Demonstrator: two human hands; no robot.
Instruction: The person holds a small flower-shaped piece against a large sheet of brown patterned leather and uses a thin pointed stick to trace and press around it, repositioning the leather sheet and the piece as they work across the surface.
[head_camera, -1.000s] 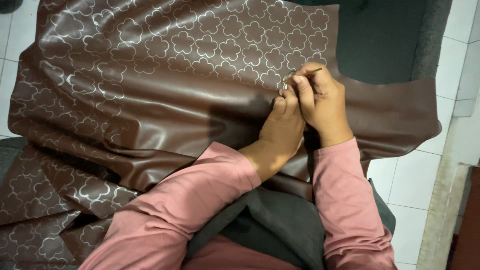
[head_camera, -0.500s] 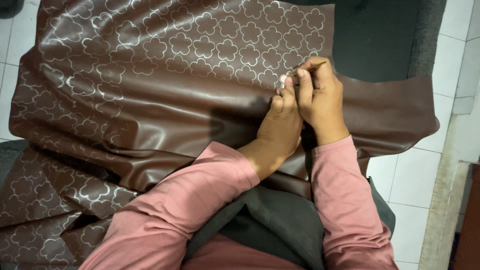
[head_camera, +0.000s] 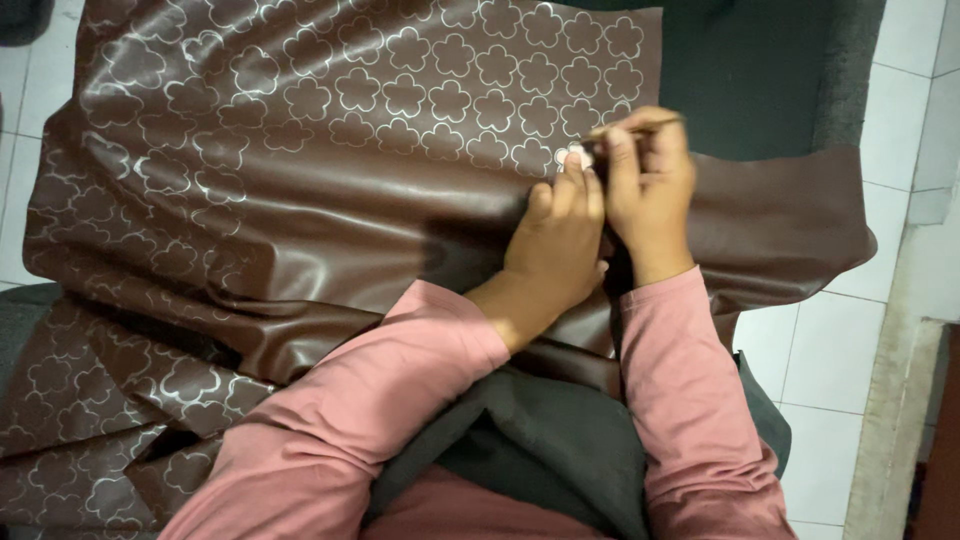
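Observation:
A glossy brown sheet (head_camera: 300, 170) printed with silver flower outlines lies spread in front of me. My left hand (head_camera: 555, 245) rests flat on it, its fingertips pressing beside a small pale spot (head_camera: 575, 157) at the pattern's right edge. My right hand (head_camera: 650, 190) is closed around a thin stick-like tool (head_camera: 640, 125), and its fingers meet the left fingertips at that spot. The tool's tip is hidden behind the fingers. Both arms wear pink sleeves.
A dark grey-green cloth (head_camera: 760, 70) lies under the brown sheet at the top right. There is white tiled floor (head_camera: 850, 330) to the right. A dark grey garment (head_camera: 560, 440) covers my lap. The sheet bunches into folds at the lower left (head_camera: 110, 400).
My right hand has moved slightly up and to the right and is blurred with motion. The left hand stays pressed on the sheet in nearly the same place.

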